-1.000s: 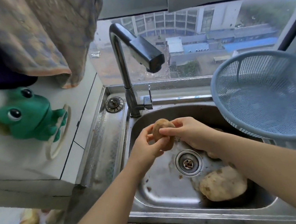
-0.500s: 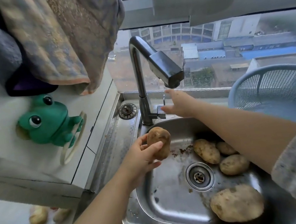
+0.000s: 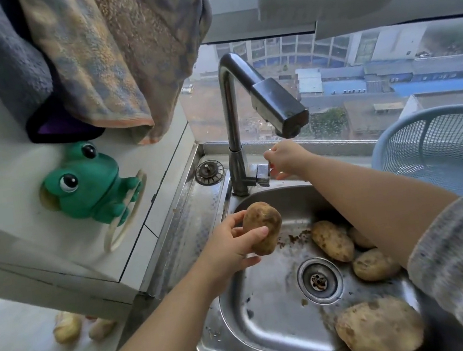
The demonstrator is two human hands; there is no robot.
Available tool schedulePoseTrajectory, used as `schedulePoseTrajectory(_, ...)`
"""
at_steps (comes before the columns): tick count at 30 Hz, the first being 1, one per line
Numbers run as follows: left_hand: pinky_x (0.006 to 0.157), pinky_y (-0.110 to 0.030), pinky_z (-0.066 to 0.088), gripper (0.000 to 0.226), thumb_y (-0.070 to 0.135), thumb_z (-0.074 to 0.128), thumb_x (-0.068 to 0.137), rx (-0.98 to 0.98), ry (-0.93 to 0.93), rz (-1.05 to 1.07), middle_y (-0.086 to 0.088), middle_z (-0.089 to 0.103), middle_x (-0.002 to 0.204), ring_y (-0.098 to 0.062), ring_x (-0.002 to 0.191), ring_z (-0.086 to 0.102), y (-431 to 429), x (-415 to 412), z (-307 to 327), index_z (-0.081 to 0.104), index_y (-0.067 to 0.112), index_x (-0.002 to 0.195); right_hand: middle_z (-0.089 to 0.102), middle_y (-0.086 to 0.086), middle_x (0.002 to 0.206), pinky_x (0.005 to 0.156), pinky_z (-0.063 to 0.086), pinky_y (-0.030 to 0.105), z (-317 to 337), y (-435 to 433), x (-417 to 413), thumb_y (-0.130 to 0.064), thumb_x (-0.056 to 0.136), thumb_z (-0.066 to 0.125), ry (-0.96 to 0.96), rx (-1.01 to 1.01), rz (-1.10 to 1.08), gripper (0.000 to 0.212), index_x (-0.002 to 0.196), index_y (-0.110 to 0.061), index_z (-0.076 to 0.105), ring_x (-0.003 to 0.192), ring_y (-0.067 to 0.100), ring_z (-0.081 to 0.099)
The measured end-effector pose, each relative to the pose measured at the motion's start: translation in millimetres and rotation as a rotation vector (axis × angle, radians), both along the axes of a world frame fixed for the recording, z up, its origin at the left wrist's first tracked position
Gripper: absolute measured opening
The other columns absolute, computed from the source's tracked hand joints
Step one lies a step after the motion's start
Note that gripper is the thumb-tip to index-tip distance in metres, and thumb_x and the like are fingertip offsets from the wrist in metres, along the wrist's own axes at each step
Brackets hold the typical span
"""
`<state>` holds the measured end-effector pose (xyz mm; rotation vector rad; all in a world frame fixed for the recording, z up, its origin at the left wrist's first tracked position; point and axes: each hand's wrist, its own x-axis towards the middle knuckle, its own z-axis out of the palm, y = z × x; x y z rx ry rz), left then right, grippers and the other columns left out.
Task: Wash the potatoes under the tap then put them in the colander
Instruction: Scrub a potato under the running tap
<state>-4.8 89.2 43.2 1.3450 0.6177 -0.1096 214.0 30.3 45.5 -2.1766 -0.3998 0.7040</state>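
Note:
My left hand (image 3: 231,250) grips a brown potato (image 3: 263,227) over the left side of the steel sink (image 3: 264,320). My right hand (image 3: 284,157) reaches behind the tap (image 3: 261,104), its fingers curled round the small tap lever (image 3: 265,170). No water runs from the spout. Several more potatoes lie in the sink: one (image 3: 332,241) by the drain, one (image 3: 374,264) under my right forearm, and a large one (image 3: 379,328) at the front right. The blue colander (image 3: 442,149) stands at the right of the sink.
Towels (image 3: 104,59) hang above a green frog holder (image 3: 87,182) on the left wall. A sink plug (image 3: 209,173) lies on the drainboard. Loose dirt spots the basin. Two pale things (image 3: 66,327) lie on the floor at lower left. A window runs behind the tap.
My right hand let go of the potato and moved back to the tap lever, now gripping it. My left hand keeps the potato, shifted left. The view moved closer and left.

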Motion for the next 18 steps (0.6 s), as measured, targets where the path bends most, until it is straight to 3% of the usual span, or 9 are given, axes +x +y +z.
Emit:
schedulePoseTrajectory(4, 0.085, -0.039, 0.055, 0.032, 0.014, 0.068, 0.087, -0.007, 0.012, 0.018, -0.010, 0.058, 0.118, -0.030, 0.108, 0.062, 1.5, 0.2, -2.4, 0.052, 0.033, 0.107, 0.062, 0.025, 0.081, 0.087, 0.053, 0.054, -3.9, 2.1, 4.1, -0.016, 0.095, 0.046, -0.040, -0.001, 0.014, 0.025, 0.079, 0.001, 0.056, 0.090, 0.042, 0.068)
schedulePoseTrajectory(13, 0.069, -0.031, 0.055, 0.046, 0.016, 0.067, 0.088, -0.023, 0.044, 0.116, -0.013, 0.058, 0.126, -0.026, 0.101, 0.066, 15.1, -1.1, -5.7, 0.050, 0.021, 0.130, 0.057, 0.021, 0.077, 0.083, 0.056, 0.052, -11.2, -1.2, 11.0, -0.013, 0.094, 0.047, -0.038, 0.017, 0.013, 0.022, 0.077, -0.001, 0.055, 0.082, 0.039, 0.071)
schedulePoseTrajectory(18, 0.068, -0.030, 0.055, 0.047, 0.015, 0.065, 0.089, -0.048, 0.029, 0.165, -0.011, 0.058, 0.124, -0.022, 0.096, 0.067, 21.6, -0.4, -3.3, 0.048, 0.019, 0.132, 0.060, 0.022, 0.078, 0.084, 0.057, 0.047, -16.7, -4.8, 13.5, -0.012, 0.094, 0.048, 0.008, 0.039, -0.038, 0.026, 0.071, -0.002, 0.054, 0.085, 0.038, 0.071)
